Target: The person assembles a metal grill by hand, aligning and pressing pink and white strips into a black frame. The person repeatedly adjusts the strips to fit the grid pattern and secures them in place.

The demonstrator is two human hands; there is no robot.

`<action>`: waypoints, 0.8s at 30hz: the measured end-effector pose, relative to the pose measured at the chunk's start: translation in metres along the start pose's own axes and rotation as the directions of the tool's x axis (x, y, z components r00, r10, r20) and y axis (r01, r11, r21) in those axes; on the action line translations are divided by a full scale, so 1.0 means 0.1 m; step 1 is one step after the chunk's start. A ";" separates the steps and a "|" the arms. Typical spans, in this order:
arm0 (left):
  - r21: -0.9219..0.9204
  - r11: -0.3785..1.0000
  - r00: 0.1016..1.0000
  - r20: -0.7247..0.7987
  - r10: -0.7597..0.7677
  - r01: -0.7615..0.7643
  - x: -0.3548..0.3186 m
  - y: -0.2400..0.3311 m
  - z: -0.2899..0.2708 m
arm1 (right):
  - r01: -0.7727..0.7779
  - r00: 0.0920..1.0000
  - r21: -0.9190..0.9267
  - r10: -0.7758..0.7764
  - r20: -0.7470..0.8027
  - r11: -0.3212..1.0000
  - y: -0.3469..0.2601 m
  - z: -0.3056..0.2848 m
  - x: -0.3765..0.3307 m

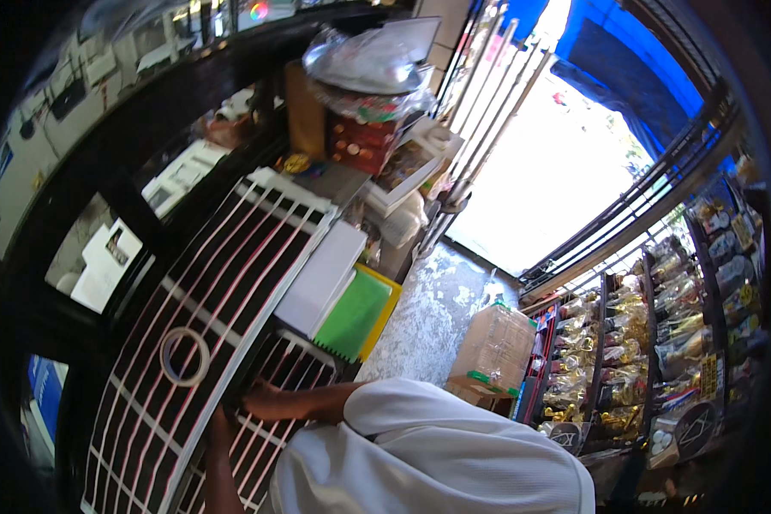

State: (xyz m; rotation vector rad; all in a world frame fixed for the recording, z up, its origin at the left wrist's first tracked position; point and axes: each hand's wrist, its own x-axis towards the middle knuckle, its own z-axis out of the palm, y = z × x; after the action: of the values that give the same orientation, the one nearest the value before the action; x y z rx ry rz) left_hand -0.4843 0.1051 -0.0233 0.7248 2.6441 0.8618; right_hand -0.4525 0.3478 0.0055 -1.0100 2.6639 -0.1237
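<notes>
Seemingly two hands [240, 411] on one grille [223, 283].

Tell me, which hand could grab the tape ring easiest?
Probably the left hand: it sits on the white wire rack just below the tape ring. The right hand rests on the rack too, slightly farther off to the side.

Tape roll [185, 356] on striped counter [231, 257]

a tape roll [185, 355] and stacked green and white folders [338, 295] crowd the grille panel [231, 257].
</notes>
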 end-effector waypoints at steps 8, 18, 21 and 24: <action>0.171 0.981 0.993 0.061 -0.103 0.091 -0.10 0.53 -0.34 | -0.025 0.999 0.024 0.026 -0.040 0.999 0.03 -0.02 0.05; 0.340 0.858 0.906 -0.319 -0.279 0.384 -1.33 1.11 0.05 | 0.090 0.842 0.424 0.159 -0.516 0.901 0.32 -0.31 -1.18; 0.251 0.868 0.841 -0.462 -0.282 0.429 -2.04 1.23 0.24 | -0.046 0.809 0.656 0.414 -0.418 0.753 0.39 -0.20 -1.84; 0.257 0.829 0.723 -0.651 -0.231 0.496 -2.59 1.30 0.44 | -0.288 0.715 0.674 0.621 -0.321 0.680 0.36 -0.02 -2.41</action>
State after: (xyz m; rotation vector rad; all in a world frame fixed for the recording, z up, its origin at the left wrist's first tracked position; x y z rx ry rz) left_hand -0.2009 0.0788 0.0458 -0.0777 3.4297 0.4441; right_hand -0.3045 0.5339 0.0574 -0.0340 2.9257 -1.1914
